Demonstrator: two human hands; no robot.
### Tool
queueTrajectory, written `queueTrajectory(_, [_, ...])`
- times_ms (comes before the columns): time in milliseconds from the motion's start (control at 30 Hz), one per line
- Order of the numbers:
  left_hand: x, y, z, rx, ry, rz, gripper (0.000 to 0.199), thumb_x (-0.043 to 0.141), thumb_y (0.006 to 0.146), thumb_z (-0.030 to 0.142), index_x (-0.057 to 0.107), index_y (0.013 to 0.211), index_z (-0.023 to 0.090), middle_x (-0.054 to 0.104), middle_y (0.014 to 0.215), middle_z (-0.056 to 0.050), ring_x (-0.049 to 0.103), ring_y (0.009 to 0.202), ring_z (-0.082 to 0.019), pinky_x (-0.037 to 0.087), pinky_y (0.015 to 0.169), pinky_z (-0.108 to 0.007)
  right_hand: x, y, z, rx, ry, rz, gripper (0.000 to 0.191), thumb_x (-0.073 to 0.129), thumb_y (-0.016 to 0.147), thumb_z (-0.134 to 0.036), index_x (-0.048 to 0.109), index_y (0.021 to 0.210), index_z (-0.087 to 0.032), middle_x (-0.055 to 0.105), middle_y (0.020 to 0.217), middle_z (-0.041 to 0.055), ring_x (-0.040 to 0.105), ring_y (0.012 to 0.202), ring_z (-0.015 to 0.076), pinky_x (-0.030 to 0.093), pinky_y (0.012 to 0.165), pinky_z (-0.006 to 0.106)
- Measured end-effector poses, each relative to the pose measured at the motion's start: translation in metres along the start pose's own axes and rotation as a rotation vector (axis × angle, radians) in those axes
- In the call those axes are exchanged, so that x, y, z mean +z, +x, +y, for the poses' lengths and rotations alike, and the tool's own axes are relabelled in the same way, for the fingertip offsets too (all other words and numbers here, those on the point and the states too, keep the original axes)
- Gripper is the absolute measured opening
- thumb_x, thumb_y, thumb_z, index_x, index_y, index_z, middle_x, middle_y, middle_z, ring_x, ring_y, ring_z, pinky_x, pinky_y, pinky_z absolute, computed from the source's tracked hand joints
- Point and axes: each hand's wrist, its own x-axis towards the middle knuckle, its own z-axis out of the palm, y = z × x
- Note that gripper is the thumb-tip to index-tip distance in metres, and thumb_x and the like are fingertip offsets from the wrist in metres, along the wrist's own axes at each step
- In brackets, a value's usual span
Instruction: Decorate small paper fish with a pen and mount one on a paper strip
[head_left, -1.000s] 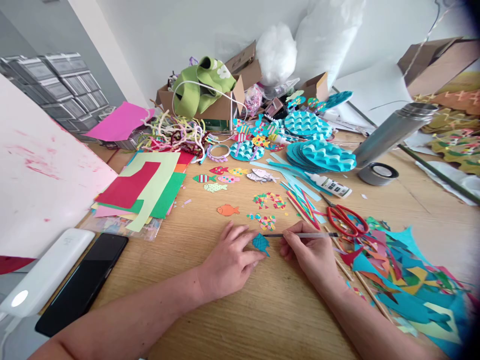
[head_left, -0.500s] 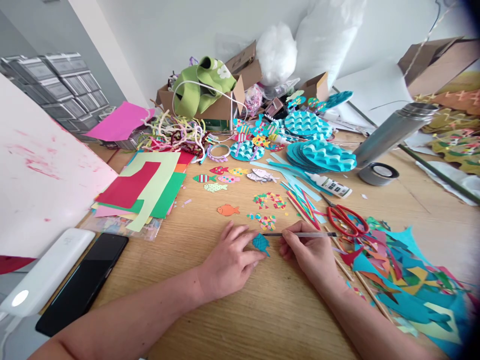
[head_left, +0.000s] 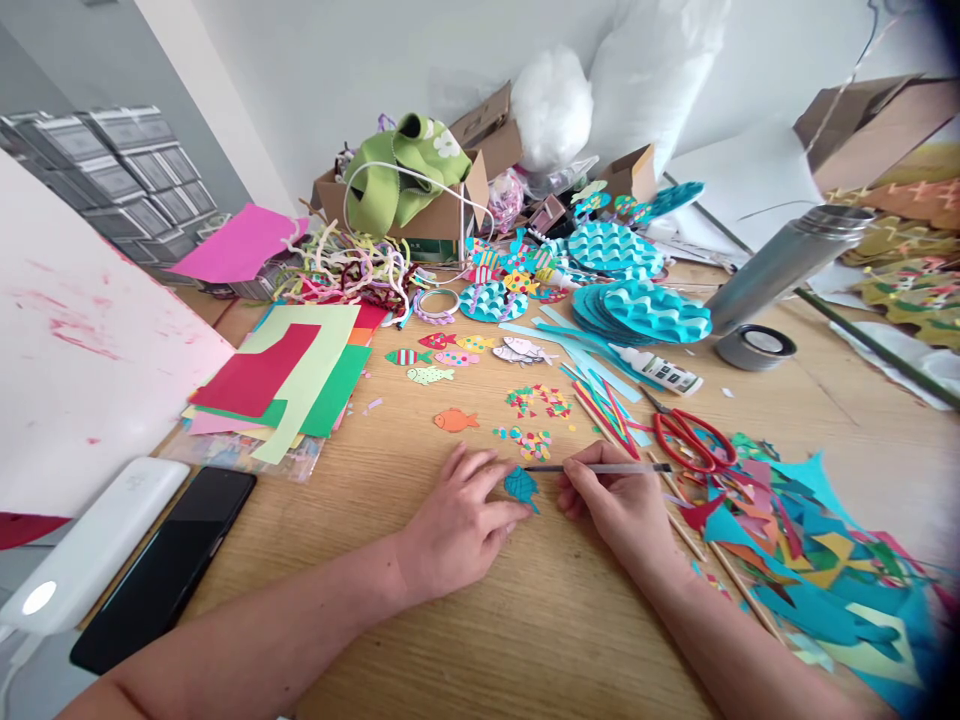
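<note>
A: State of left hand (head_left: 457, 515)?

B: Loosely open, palm down, fingers spread; not closed round anything. Placed between eight and nine o'clock of the blue paper fish (head_left: 520, 487), with thumb and fingertip laid close about its near edges. Firm contact under the fingertip: cannot tell.

A: And of right hand (head_left: 619, 495)?

B: At three o'clock of the fish. Curled into a writing grip round a slim pen (head_left: 551, 468), pinched between thumb and fingers. Aimed nearly level toward nine o'clock, tip at the fish's upper edge. Touching or just above: cannot tell.

A: Look of the fish?

B: Small, blue, lying flat on the wooden table (head_left: 420, 650), between both hands. Marked over the body with dark curved lines. Turned with tail between four and five o'clock.

A: Round about, same dial centre?

B: At ten, an orange paper fish (head_left: 456, 420). At twelve, scattered paper dots (head_left: 536, 441). Between two and three, red-handled scissors (head_left: 691, 440). Between three and four, a heap of paper scraps (head_left: 825, 600). Between nine and ten, stacked coloured sheets (head_left: 259, 370).
</note>
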Motion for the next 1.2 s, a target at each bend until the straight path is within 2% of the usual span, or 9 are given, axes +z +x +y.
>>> queueTrajectory(833, [-0.0007, -0.0006, -0.0001, 0.005, 0.020, -0.024, 0.025, 0.052, 0.094, 0.023, 0.071, 0.109, 0.030, 0.055, 0.136, -0.004, 0.041, 0.128, -0.025, 0.029, 0.112, -0.053, 0.0010, 0.0011, -0.0014, 0.022, 0.006, 0.010, 0.021, 0.068, 0.074, -0.036, 0.055, 0.066, -0.022, 0.062, 0.045, -0.0004, 0.056, 0.037, 0.0144, 0.044, 0.036, 0.022])
queueTrajectory(1200, [-0.0001, -0.0017, 0.0013, 0.017, 0.044, -0.022, 0.027, 0.048, 0.097, 0.027, 0.070, 0.111, 0.031, 0.053, 0.139, -0.006, 0.040, 0.131, -0.027, 0.029, 0.111, -0.056, 0.0014, 0.0010, -0.0010, 0.029, 0.020, 0.016, 0.021, 0.069, 0.072, -0.036, 0.055, 0.066, -0.022, 0.062, 0.045, -0.0008, 0.056, 0.037, 0.0147, 0.044, 0.036, 0.022])
